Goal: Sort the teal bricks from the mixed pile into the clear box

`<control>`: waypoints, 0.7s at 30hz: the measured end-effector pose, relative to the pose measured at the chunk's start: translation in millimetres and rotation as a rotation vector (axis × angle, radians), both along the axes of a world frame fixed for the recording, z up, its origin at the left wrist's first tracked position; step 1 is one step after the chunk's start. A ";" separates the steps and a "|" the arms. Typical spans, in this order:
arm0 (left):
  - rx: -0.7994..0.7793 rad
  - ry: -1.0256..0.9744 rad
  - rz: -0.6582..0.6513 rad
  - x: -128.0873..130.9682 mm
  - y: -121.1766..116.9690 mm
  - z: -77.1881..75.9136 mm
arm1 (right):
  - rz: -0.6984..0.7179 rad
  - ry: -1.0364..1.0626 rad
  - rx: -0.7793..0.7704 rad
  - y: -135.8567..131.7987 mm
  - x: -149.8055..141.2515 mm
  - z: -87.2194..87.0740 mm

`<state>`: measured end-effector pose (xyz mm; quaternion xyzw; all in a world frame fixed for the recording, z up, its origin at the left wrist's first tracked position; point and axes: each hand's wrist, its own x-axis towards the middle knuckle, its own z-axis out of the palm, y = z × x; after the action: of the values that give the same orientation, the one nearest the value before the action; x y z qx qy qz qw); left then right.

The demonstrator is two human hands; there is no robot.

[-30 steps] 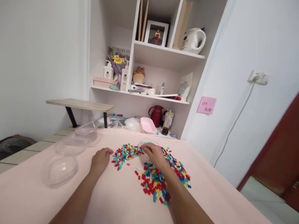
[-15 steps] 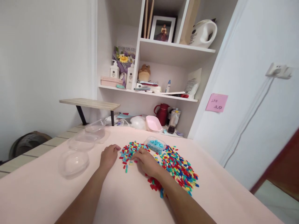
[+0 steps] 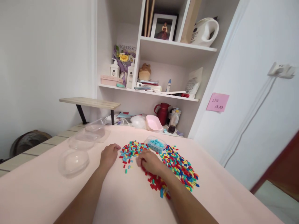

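Note:
Small coloured plastic pieces (image 3: 179,166) are spread in a loose pile over the right half of the pink tabletop, with a smaller mixed cluster (image 3: 132,148) to its left. My left hand (image 3: 109,157) rests at the left edge of that cluster, fingers curled together; the inside of the hand is hidden. My right hand (image 3: 149,161) is over the pieces between cluster and pile, its fingers bent inward and closed; whatever is in them cannot be seen. Behind it, a clear plastic box (image 3: 156,144) holds light-blue pieces. Red pieces (image 3: 154,183) lie below my right wrist.
Several clear plastic containers (image 3: 74,162) stand along the table's left side. At the back are a pink tray (image 3: 154,123), a red jug (image 3: 162,113) and a bottle (image 3: 174,120). A small wooden shelf stand (image 3: 90,103) is at the back left, below white shelving (image 3: 170,96).
My right hand has drawn back to the right from the smaller cluster, and its fingers have curled in. My left hand has stayed in place.

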<state>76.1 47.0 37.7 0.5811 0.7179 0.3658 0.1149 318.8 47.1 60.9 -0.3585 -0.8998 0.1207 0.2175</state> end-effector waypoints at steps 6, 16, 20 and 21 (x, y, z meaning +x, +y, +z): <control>0.013 -0.003 0.003 1.6 -0.7 -1.1 | -0.042 0.046 0.034 -1.8 -4.6 1.9; -0.003 0.022 0.005 3.3 -2.6 1.5 | 0.096 0.091 0.017 0.2 -20.6 -10.2; -0.003 0.025 0.004 3.6 -2.2 1.0 | 0.110 0.092 -0.002 -6.3 -20.3 -4.7; -0.002 0.025 0.005 3.6 -2.2 0.8 | 0.081 0.082 -0.007 -7.8 -21.2 -3.9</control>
<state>79.7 44.8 38.5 0.5839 0.7210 0.3579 0.1055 297.6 39.3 57.0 -0.3173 -0.9035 0.1473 0.2478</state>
